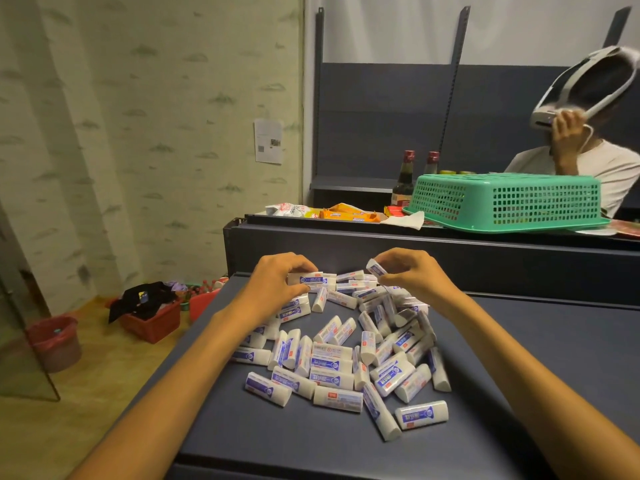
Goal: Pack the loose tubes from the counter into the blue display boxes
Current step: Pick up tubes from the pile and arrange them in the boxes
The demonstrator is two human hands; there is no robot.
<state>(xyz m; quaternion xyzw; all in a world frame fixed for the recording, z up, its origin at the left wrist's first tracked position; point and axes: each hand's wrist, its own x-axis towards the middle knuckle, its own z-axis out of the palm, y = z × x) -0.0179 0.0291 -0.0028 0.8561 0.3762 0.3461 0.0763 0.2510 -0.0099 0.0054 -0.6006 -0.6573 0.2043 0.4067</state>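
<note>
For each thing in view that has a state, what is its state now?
Left hand: grips a tube in the pile.
Right hand: pinches one lifted tube.
Loose tubes: scattered on the counter, unpacked.
Green basket: upside down.
Sauce bottles: upright, capped.

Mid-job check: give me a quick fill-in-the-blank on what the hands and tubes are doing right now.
1. The right hand pinches one ____ above the pile.
2. The left hand grips a tube at the pile's ____ edge.
3. The green basket on the shelf behind lies ____.
4. The loose tubes lie on a dark ____ counter.

Missing words: tube; far; upside down; blue
</note>
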